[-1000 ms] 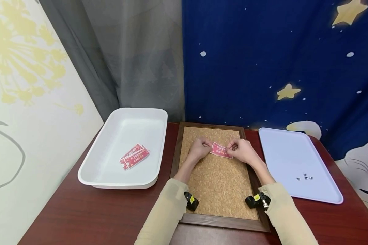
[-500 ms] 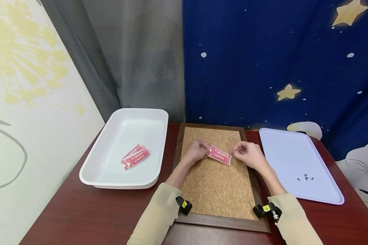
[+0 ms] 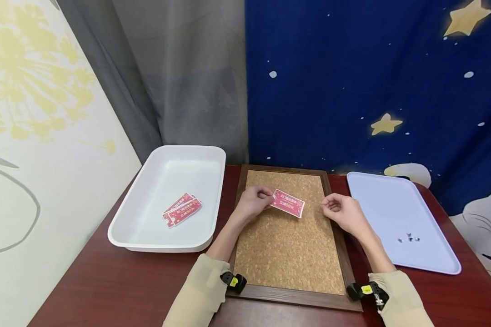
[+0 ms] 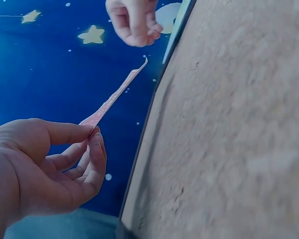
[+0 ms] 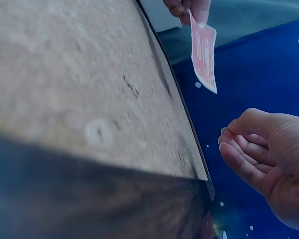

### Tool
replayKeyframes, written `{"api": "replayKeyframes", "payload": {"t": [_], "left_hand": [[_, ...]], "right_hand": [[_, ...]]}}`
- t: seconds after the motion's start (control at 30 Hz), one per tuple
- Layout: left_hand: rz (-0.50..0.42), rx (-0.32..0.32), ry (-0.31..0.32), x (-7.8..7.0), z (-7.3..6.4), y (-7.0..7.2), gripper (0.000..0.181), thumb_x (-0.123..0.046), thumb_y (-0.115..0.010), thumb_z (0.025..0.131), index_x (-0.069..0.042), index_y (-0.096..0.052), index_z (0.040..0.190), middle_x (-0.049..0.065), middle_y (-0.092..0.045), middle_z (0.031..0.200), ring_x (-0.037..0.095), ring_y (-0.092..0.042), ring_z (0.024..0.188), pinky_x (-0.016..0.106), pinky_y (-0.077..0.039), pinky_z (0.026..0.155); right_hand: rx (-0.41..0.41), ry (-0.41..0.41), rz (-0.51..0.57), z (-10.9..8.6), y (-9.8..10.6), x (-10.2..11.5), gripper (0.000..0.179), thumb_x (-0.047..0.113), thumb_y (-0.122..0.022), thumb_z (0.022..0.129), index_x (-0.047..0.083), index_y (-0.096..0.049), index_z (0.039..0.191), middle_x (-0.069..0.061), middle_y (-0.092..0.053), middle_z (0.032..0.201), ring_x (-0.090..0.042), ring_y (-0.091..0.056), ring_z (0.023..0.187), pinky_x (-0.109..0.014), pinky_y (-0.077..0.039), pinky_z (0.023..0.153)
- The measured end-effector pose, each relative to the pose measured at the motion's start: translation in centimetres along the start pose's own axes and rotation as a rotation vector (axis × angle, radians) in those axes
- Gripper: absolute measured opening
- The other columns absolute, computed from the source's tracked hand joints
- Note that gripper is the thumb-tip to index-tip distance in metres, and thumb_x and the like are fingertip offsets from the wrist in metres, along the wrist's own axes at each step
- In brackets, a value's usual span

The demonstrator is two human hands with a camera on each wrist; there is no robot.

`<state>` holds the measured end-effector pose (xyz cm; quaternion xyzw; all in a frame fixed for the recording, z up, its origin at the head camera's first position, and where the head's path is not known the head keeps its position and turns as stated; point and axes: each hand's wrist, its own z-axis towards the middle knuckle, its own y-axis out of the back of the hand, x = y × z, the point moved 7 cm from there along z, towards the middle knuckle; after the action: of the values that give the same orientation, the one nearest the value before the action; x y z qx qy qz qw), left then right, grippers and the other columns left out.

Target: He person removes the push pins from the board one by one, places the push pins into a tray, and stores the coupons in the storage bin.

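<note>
A red paper coupon [image 3: 288,203] with white print is held over the upper part of a wood-framed cork board [image 3: 288,259]. My left hand [image 3: 253,200] pinches its left end between thumb and fingers. In the left wrist view the coupon [image 4: 112,102] appears nearly edge-on, raised off the cork. To the right of it, and apart from it, is my right hand [image 3: 344,213] near the board's right frame. Its fingers are loosely curled, and the right wrist view shows nothing visible in this hand [image 5: 284,162].
A deep white plastic tub [image 3: 124,234] stands on the left, with more red coupons [image 3: 184,211] overlapping inside. On the right lies a shallow pale tray [image 3: 393,204] bearing several small shiny metal pieces [image 3: 410,237]. Curtains hang behind the dark red table [image 3: 90,281].
My right hand has let go of the coupon's right end and moved right, towards the tray. My left hand has shifted slightly left with the coupon.
</note>
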<state>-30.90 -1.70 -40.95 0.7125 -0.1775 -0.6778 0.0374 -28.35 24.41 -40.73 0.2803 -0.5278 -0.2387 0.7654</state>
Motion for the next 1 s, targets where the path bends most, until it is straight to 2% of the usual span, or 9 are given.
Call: {"api": "replayKeyframes", "payload": {"t": [0.33,0.53,0.77,1.0], "left_hand": [[-0.021,-0.029,-0.066,-0.9,-1.5,3.2,0.009,-0.004,-0.067,0.094,0.001,-0.069,0.1,0.008,-0.066,0.083,0.019,-0.061,0.075,0.025,-0.046,0.062],[-0.063,-0.048,-0.088,-0.9,-2.0,5.1,0.01,-0.001,-0.066,0.094,0.003,-0.068,0.103,0.01,-0.066,0.086,0.022,-0.063,0.076,0.032,-0.051,0.068],[-0.063,-0.073,-0.091,-0.7,-2.9,7.4,0.013,-0.005,-0.065,0.096,0.004,-0.067,0.106,0.011,-0.065,0.09,0.028,-0.064,0.083,0.032,-0.052,0.072],[-0.051,-0.104,-0.072,0.1,-3.5,9.9,0.018,-0.007,-0.065,0.097,0.005,-0.066,0.111,0.012,-0.065,0.094,0.032,-0.065,0.09,0.041,-0.055,0.082]], "right_hand": [[-0.031,-0.036,-0.093,-1.6,2.5,-1.1,0.004,0.008,-0.072,0.091,0.006,-0.07,0.093,-0.003,-0.071,0.086,-0.009,-0.065,0.075,-0.017,-0.05,0.067],[-0.047,-0.041,-0.11,-2.5,3.6,-2.0,0.004,0.008,-0.072,0.091,0.005,-0.07,0.093,-0.005,-0.071,0.086,-0.004,-0.064,0.073,-0.015,-0.049,0.066],[-0.06,-0.064,-0.13,-3.5,4.9,-3.0,0.005,0.009,-0.071,0.093,0.004,-0.071,0.096,-0.006,-0.072,0.086,-0.001,-0.063,0.072,-0.014,-0.049,0.064],[-0.103,-0.061,-0.185,-4.3,6.4,-3.6,0.01,0.009,-0.07,0.094,0.002,-0.074,0.099,-0.01,-0.074,0.089,0.005,-0.06,0.072,-0.012,-0.046,0.063]]}}
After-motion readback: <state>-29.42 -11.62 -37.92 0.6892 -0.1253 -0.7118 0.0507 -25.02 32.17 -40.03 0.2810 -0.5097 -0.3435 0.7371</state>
